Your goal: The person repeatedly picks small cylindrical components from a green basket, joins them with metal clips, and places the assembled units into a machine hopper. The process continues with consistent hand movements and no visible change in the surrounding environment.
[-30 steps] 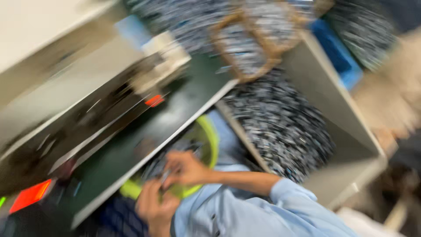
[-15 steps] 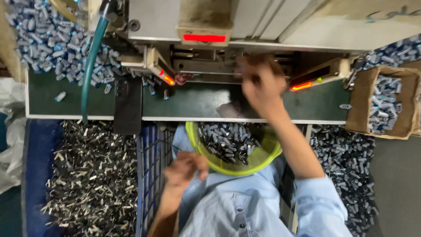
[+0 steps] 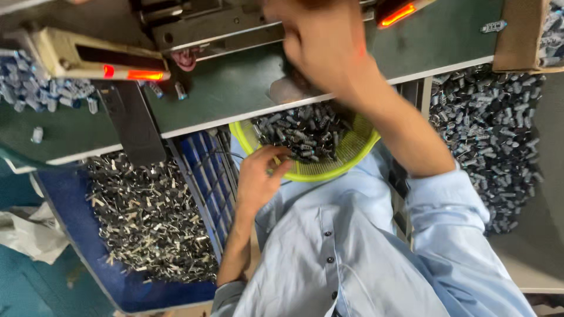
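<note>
The left hand [image 3: 258, 179] was rested on the near rim of the yellow-green basket [image 3: 352, 161], fingers curled loosely over the small grey cylindrical parts [image 3: 299, 132] heaped inside it. The right hand [image 3: 320, 44] was raised beyond the basket, over the green counter [image 3: 235, 88] near the machine [image 3: 200, 26]; its grip could not be told through blur. Many parts were left in the basket.

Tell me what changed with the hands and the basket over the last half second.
The left hand moved up from the lap to the rim of the yellow-green basket, fingers reaching into the small grey parts. The right hand stayed up at the machine over the green bench. The basket stayed on the lap.
</note>
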A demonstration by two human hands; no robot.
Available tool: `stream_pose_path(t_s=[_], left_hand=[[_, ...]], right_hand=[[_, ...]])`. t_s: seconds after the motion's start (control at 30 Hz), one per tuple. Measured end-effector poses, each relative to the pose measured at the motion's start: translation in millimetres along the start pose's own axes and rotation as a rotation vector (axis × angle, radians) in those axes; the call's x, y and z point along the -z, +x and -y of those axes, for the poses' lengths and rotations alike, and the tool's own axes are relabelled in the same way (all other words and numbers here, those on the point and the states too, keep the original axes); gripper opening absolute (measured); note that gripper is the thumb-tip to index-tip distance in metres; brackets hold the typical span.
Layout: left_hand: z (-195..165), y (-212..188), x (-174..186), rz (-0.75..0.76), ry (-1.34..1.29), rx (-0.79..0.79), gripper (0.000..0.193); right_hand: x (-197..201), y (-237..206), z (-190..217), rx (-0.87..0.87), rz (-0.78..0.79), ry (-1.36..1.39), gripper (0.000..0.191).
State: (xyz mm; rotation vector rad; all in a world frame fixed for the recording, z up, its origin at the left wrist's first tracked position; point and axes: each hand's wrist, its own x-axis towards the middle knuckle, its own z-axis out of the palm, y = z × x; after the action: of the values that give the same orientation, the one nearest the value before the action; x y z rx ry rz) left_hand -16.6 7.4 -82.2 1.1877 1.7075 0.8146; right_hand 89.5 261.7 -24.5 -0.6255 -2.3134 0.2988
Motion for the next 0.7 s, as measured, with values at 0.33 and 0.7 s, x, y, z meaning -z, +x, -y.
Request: stream_pose_path(t_s=[0.33, 0.7], left_hand=[[-12, 44, -47, 0.038, 0.471, -0.299, 0.018], [-37, 77, -81, 0.170, 0.593, -0.464, 0.030]], right_hand=[[49, -159, 14, -0.355, 0.360, 0.041, 0.018], [20, -194, -6, -0.377, 0.610, -0.176, 0.034]])
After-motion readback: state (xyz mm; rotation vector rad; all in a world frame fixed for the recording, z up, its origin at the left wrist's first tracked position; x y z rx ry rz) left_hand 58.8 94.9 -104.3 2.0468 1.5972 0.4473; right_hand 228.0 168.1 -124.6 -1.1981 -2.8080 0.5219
